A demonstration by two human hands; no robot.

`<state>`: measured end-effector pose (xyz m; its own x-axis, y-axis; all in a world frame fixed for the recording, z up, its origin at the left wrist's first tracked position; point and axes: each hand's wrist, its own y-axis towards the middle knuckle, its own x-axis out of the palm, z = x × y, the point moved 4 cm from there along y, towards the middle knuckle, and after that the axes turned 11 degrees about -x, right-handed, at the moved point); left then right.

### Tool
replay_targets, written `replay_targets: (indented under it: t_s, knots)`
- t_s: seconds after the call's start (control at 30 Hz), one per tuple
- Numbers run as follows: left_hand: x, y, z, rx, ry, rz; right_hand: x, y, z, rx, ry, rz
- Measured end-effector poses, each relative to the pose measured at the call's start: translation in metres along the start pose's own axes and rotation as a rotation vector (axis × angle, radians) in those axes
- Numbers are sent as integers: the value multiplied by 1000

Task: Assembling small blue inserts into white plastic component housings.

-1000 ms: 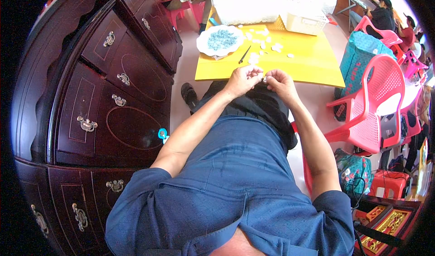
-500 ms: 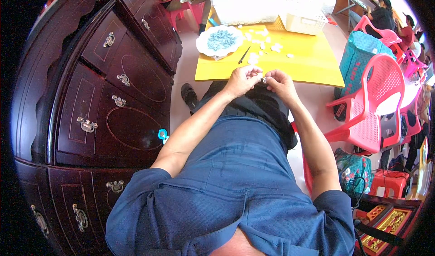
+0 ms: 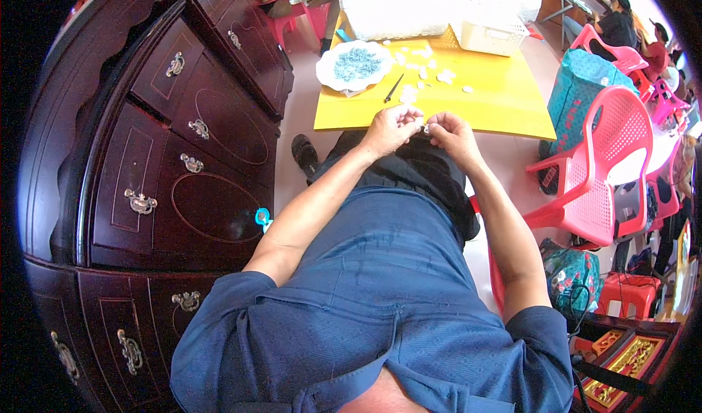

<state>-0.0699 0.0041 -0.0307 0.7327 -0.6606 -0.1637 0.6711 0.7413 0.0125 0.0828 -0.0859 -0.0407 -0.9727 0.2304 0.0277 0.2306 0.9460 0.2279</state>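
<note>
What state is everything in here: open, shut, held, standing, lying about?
Left hand, pinching
Right hand, pinching
Small pale piece, held up at the fingertips, partly hidden
White plate, holding blue-grey bits
Dark slim tool, lying on the yellow table
White pieces, scattered
Dark drawers, shut
Nearest pink chair, upright

No legible lettering, numbers or signs.

Room on right tabletop [image 3: 504, 102]; plate [image 3: 326, 69] left
</note>
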Motion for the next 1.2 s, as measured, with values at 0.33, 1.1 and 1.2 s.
replay_targets:
  t_s: [0.33, 1.1, 1.2]
  knots:
    - [-1, 1, -2, -11, 57, -26, 1, -1, -6, 19, -20, 8]
    - [0, -2, 3, -4, 37, 14, -1, 0, -6, 45, -52, 4]
    - [1, -1, 2, 4, 87, -24, -1, 0, -7, 41, -49, 4]
